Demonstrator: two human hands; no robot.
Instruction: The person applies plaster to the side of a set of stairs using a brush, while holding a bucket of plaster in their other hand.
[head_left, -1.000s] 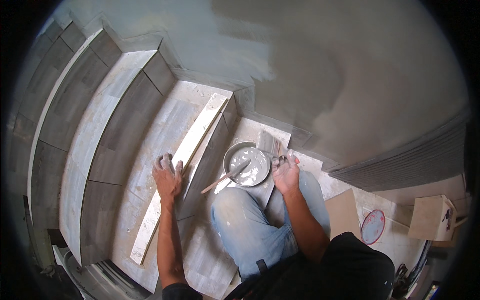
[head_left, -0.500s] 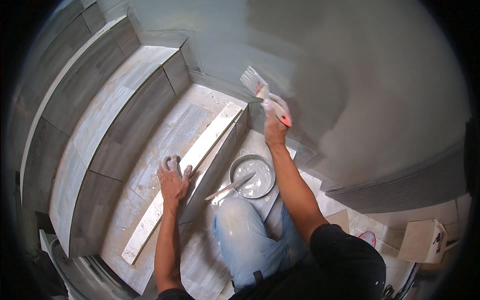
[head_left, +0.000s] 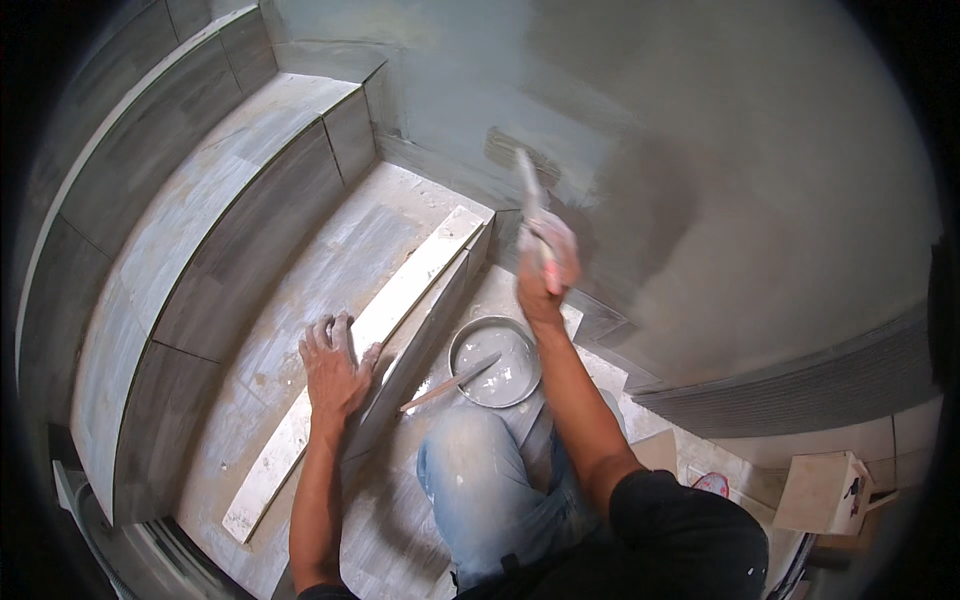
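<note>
My left hand (head_left: 335, 365) rests with spread fingers on a long white plank (head_left: 410, 285) lying along the stair tread. In my right hand (head_left: 546, 250) is a paintbrush (head_left: 530, 178) with an orange-tipped handle, raised against the wall (head_left: 640, 200) and blurred by motion; a darker streak shows beside its bristles. Below that hand, a round pan (head_left: 457, 344) of wet grey paint or mixture stands on the lower step, a wooden-handled flat stick (head_left: 427, 399) lying across it. The wall around the brush is patchy pale and dark grey.
Tiled steps (head_left: 260, 225) rise on the left. My jean-covered knee (head_left: 470, 460) is below the pan. At the lower right are a cardboard sheet (head_left: 655, 448), a red-rimmed lid (head_left: 712, 482) and a tan box (head_left: 815, 490), beside a dark ribbed band (head_left: 780, 385) on the wall.
My right hand has risen from beside the pan to the wall with the brush, and a darker streak shows there. My left hand stays on the plank. The view has shifted slightly.
</note>
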